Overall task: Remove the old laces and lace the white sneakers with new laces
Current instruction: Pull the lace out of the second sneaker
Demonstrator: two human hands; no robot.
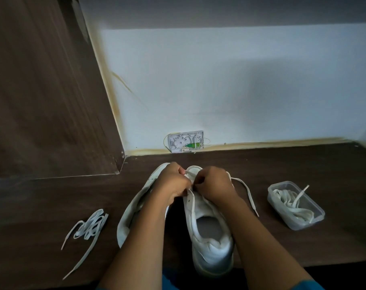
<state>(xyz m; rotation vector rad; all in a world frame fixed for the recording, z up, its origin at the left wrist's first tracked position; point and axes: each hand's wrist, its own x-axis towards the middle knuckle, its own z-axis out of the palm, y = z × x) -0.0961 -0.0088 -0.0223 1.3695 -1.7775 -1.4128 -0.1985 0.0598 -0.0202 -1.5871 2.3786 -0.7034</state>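
White lace (249, 196) pinched by left hand (173, 183) and right hand (216, 185) over centre-frame sneaker (211, 243); advise feeding it flat, tension even.

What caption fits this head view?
Left hand and right hand pinch a lace over a sneaker on a desk; loose laces left, tub of laces right.

Dark wooden desk (303, 164), white wall (219, 80), open wall box (186, 141)
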